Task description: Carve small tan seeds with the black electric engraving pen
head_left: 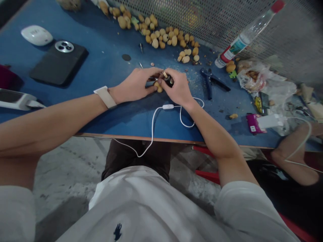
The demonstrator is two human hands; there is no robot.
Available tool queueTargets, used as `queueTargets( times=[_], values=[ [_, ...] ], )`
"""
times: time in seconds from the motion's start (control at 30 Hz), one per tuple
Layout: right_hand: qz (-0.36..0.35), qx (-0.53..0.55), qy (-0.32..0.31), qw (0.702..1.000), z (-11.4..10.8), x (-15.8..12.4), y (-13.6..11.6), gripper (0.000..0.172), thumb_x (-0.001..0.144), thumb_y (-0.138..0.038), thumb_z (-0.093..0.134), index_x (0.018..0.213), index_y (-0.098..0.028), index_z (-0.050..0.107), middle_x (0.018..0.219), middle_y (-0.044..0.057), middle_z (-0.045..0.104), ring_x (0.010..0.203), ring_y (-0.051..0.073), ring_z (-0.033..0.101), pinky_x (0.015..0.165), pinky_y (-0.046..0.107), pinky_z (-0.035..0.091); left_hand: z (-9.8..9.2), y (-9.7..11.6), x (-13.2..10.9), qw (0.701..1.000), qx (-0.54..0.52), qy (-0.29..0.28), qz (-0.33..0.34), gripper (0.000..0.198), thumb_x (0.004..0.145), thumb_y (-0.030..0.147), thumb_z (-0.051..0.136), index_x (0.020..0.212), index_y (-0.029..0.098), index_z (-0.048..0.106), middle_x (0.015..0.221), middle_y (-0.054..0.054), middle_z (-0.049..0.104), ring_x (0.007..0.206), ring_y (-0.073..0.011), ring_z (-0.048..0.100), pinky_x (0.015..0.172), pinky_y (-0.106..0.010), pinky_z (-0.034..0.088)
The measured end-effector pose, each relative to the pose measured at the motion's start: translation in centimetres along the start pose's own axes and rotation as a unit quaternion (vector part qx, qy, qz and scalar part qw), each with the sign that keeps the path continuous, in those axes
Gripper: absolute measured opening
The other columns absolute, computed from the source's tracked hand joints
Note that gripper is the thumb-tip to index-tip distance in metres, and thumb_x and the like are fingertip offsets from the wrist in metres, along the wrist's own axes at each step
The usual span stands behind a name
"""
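My left hand (137, 84), with a pale band on its wrist, pinches a small yellow gourd (158, 87). My right hand (178, 85) is closed around a small rotary tool (168, 80) with a black body and a brass-coloured end. The two hands meet over the gourd, and the fingers hide much of it. A thin metallic piece shows between them, but I cannot make out what it is. By my right wrist, a white cable with an inline switch (168, 107) loops over the blue table (113, 57). Blue-handled pliers (209, 82) lie to the right.
Several small gourds (161, 35) line the perforated metal screen (214, 20). A bottle (238, 47) leans there. On the left lie a phone (59, 64) and a white device (37, 35). Plastic bags (264, 80) clutter the right, near another person's arm (295, 154).
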State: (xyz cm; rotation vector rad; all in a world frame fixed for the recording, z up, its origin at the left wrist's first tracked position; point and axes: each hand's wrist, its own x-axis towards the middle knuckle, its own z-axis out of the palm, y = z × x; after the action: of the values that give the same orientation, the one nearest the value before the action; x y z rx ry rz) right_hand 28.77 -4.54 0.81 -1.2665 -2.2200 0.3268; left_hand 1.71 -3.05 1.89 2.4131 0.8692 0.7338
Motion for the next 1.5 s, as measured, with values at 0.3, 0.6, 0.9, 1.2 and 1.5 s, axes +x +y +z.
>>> queueTargets(
  times=[0.3,0.6,0.9,1.2,1.5],
  values=[
    [0.003,0.031,-0.009,0.999,-1.2,0.2,0.7,0.056,0.126,-0.085,0.067,0.132,-0.03,0.081,0.116,0.01,0.083,0.105,0.033,0.08,0.105,0.056,0.076,-1.8,0.3,-0.4,0.999,-0.026,0.031,0.028,0.062,0.124,0.083,0.061,0.143,0.034,0.094,0.147,-0.006,0.097,0.134,-0.0355,0.088,0.126,-0.062,0.074],
    [0.022,0.074,-0.02,0.997,-1.8,0.3,0.3,0.074,0.118,-0.101,0.065,0.125,-0.03,0.083,0.106,0.01,0.084,0.095,0.031,0.081,0.096,0.054,0.079,-2.1,0.8,-0.4,0.999,-0.047,0.009,0.016,0.066,0.124,0.09,0.059,0.146,0.039,0.096,0.143,-0.002,0.098,0.136,-0.0381,0.086,0.124,-0.063,0.075],
    [0.032,0.089,-0.033,0.995,-1.9,0.1,0.5,0.068,0.119,-0.098,0.064,0.124,-0.032,0.08,0.097,0.007,0.08,0.085,0.029,0.079,0.086,0.05,0.079,-2.0,-0.3,-0.4,0.998,-0.055,-0.011,0.016,0.074,0.125,0.095,0.052,0.159,0.04,0.089,0.131,-0.003,0.097,0.142,-0.0395,0.077,0.13,-0.067,0.067],
    [0.001,0.094,-0.054,0.994,-3.4,0.2,0.9,0.059,0.114,-0.089,0.081,0.113,-0.03,0.083,0.097,0.009,0.083,0.089,0.03,0.075,0.088,0.052,0.074,-1.9,0.0,-0.3,0.998,-0.051,0.022,0.001,0.066,0.126,0.091,0.057,0.15,0.037,0.087,0.146,-0.004,0.095,0.136,-0.0342,0.082,0.123,-0.057,0.073],
    [-0.05,0.184,-0.336,0.922,-7.1,0.4,0.5,0.051,0.1,-0.068,0.106,0.092,-0.02,0.091,0.075,0.0,0.072,0.074,0.017,0.06,0.072,0.036,0.047,-1.1,-1.3,0.0,0.995,-0.088,0.052,0.016,0.063,0.122,0.091,0.075,0.137,0.031,0.089,0.14,-0.005,0.094,0.118,-0.0253,0.08,0.119,-0.047,0.072]
  ],
)
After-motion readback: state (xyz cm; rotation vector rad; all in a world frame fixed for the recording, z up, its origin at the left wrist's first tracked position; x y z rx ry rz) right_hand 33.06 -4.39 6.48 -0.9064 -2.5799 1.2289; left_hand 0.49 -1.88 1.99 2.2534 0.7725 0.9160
